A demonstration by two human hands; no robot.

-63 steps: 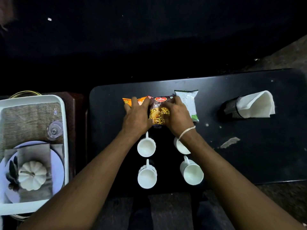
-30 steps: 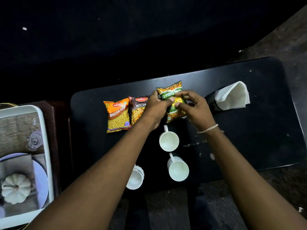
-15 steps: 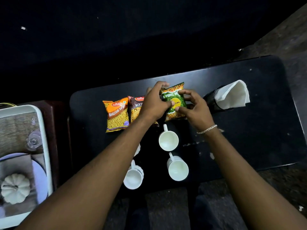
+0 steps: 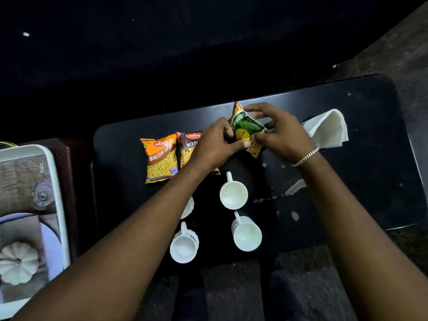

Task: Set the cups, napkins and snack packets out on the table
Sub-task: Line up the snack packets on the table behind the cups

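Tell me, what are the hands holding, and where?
Both hands, left hand and right hand, hold the green snack packet by its opposite side edges.

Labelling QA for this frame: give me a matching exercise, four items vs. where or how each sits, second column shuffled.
Items:
1. green packet
2. orange packet
3. napkin
4. white pumpkin

States:
A. in the tray beside the table
B. flat on the table, leftmost of the packets
C. pinched between both hands, tilted
D. on the table's right part, right of the hands

Pairs: 1-C, 2-B, 3-D, 4-A
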